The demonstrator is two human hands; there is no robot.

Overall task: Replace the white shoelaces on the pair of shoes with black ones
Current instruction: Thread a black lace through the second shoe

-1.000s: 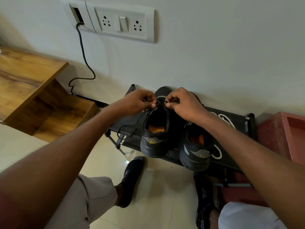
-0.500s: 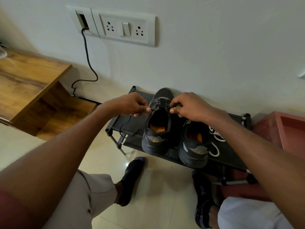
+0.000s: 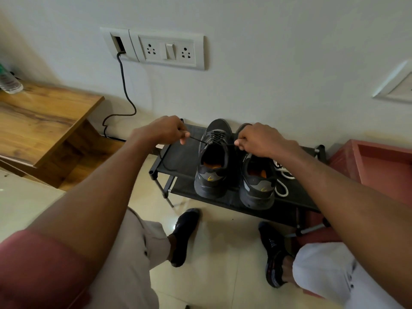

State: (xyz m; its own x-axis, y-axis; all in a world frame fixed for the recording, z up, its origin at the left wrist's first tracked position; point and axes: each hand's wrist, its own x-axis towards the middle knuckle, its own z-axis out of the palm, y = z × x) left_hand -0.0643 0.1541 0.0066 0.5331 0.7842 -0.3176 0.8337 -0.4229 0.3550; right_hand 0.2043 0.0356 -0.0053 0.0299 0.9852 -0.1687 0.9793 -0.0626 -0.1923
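While each hand [image 3: 165, 130] [image 3: 256, 139] pinches a black lace [image 3: 197, 139] end, shoes [image 3: 213, 161] overhang the rack edge [image 3: 234, 205].

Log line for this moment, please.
step: tightening black shoelace | left hand: pinches one end | right hand: pinches other | dark grey left shoe: laced | removed white laces: on rack

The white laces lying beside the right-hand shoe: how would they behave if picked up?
The white laces lie in loose loops on the rack, so probably limp. Likely light, and would dangle and snag rather than lift as one piece.
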